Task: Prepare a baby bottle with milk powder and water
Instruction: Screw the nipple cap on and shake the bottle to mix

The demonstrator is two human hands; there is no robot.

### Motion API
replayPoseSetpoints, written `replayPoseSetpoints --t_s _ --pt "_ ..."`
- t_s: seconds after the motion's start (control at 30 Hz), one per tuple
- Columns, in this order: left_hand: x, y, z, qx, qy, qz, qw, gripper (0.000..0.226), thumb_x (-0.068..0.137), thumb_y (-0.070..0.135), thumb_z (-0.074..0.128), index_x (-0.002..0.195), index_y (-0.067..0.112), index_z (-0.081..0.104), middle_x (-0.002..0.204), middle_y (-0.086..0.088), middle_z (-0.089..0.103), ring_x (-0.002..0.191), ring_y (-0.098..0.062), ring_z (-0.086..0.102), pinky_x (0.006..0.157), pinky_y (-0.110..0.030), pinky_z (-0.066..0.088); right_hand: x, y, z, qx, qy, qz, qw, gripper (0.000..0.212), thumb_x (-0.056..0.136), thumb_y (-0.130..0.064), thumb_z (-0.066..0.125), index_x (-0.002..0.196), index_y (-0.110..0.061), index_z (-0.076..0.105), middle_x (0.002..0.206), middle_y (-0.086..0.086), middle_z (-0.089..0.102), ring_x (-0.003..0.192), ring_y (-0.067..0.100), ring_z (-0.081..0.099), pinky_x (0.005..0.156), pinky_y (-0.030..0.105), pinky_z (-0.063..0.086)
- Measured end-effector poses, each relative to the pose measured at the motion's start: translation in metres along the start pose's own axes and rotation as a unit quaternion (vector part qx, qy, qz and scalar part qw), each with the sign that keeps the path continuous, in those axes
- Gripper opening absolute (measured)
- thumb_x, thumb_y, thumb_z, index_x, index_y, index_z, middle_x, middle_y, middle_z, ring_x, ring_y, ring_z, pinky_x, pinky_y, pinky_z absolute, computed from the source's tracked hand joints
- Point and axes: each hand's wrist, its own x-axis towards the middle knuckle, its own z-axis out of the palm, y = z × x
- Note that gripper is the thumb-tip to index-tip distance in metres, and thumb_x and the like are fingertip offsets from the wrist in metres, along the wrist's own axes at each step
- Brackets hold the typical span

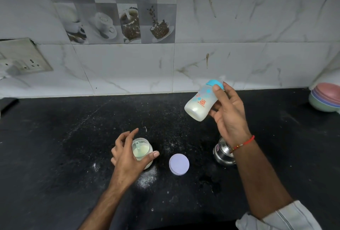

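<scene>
My right hand [228, 111] holds a baby bottle [201, 101] tilted in the air above the black counter; it has a blue collar and white milk in its lower part. My left hand [128, 154] is curled loosely around an open glass jar [142, 151] of pale milk powder with a scoop lying inside; thumb and fingers flank the jar, and I cannot tell whether they touch it. The jar's round lilac lid [179, 164] lies flat on the counter to the right of the jar.
A small steel water pot [223, 153] stands behind my right wrist. Stacked pastel bowls [325, 99] sit at the far right. Spilled powder [147, 179] marks the black counter [55, 146]. A wall socket [24, 58] is at the left.
</scene>
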Motion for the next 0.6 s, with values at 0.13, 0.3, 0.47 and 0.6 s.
replayPoseSetpoints --t_s 0.13,0.3,0.47,0.6 --pt "-0.002 0.003 0.002 -0.001 0.003 0.015 1.000 0.098 0.057 0.071 0.076 0.146 0.046 0.045 0.154 0.010 0.027 0.130 -0.011 0.022 0.115 -0.049 0.026 -0.005 -0.008 0.007 -0.100 -0.006 -0.087 0.991 0.047 0.095 -0.017 0.071 0.137 -0.023 0.051 0.102 0.000 0.079 0.105 0.019 0.073 0.093 0.039 0.058" --pt "0.000 0.014 0.008 0.020 -0.004 0.060 0.998 0.085 0.064 0.070 0.076 0.142 0.048 0.048 0.154 0.014 0.027 0.136 -0.015 0.024 0.108 -0.040 0.020 -0.010 -0.021 0.015 -0.140 -0.020 -0.129 0.982 0.054 0.093 -0.017 0.073 0.141 -0.021 0.049 0.110 0.012 0.077 0.100 0.017 0.076 0.087 0.031 0.059" --pt "0.000 0.030 0.014 0.013 -0.013 0.091 0.996 0.076 0.072 0.062 0.079 0.141 0.049 0.049 0.154 0.017 0.026 0.129 -0.005 0.020 0.107 -0.039 0.020 -0.013 -0.029 0.017 -0.001 -0.021 -0.050 0.999 0.045 0.100 -0.023 0.064 0.141 -0.022 0.046 0.095 -0.003 0.079 0.089 0.017 0.076 0.084 0.044 0.063" --pt "-0.001 0.038 0.014 0.002 -0.021 0.100 0.995 0.076 0.070 0.070 0.069 0.140 0.048 0.050 0.153 0.018 0.027 0.125 -0.001 0.018 0.106 -0.038 0.019 -0.016 -0.029 0.013 0.116 -0.013 0.069 0.991 0.029 0.102 -0.031 0.059 0.127 -0.016 0.059 0.114 0.006 0.072 0.092 0.018 0.074 0.065 0.034 0.063"
